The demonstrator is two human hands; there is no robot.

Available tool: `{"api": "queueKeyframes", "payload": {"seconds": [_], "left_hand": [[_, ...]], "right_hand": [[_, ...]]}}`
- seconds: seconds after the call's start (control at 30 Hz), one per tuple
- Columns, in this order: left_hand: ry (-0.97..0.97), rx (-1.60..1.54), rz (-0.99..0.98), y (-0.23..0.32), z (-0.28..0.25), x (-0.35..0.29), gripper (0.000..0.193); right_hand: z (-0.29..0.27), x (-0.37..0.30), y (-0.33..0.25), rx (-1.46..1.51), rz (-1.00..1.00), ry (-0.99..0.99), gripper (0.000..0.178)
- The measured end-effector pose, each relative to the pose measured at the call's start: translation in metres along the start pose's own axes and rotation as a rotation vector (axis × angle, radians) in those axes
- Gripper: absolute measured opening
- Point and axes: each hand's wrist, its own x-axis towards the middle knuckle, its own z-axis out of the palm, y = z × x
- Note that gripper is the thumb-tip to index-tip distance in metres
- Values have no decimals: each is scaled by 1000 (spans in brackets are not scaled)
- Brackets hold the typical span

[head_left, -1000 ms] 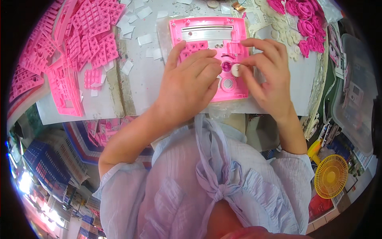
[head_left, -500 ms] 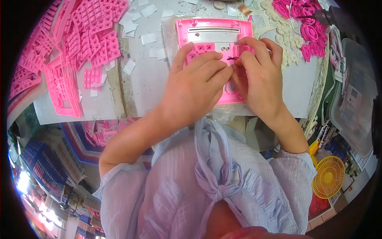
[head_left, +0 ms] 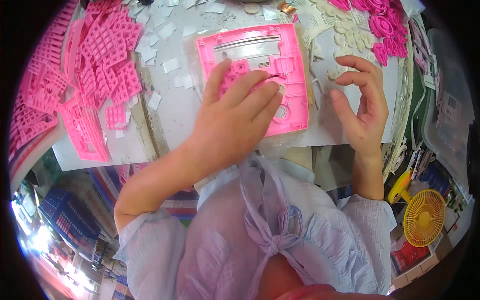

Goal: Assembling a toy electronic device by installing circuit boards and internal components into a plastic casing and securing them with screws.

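A pink plastic calculator-like housing [head_left: 298, 95] lies with its inner side up on the table, a clear window strip [head_left: 250, 50] across its far part. My left hand [head_left: 240, 112] rests over its left half, fingers stretched out and hiding part of a pink keypad [head_left: 238, 70]. Close to those fingertips, a short dark wire [head_left: 276, 76] shows inside the housing, and a round ringed socket [head_left: 282, 112] sits nearer me. To the right, away from the housing, my right hand [head_left: 365, 107] hovers with fingers curved and apart, nothing visible in them. Its fingertips are nearest some small white round pieces [head_left: 345, 52].
Pink keypads [head_left: 107, 47] are heaped at the left, with pink frames [head_left: 82, 125] beside them. White paper squares [head_left: 171, 65] are scattered there. Magenta loops [head_left: 382, 30] lie at the far right. A yellow fan [head_left: 425, 217] stands below the table's right side.
My right hand has left the housing and moved right, its fingers parting. My left hand stays on the housing, which appears slightly turned and shifted left in view.
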Motion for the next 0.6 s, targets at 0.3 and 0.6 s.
{"api": "queueKeyframes", "payload": {"seconds": [0.3,0.6], "left_hand": [[-89,201,77,5,-9,7,42],[-194,404,114,23,-16,15,44]], "right_hand": [[-6,-8,8,24,14,-27,15],[-13,-12,8,-10,17,-24,17]]}}
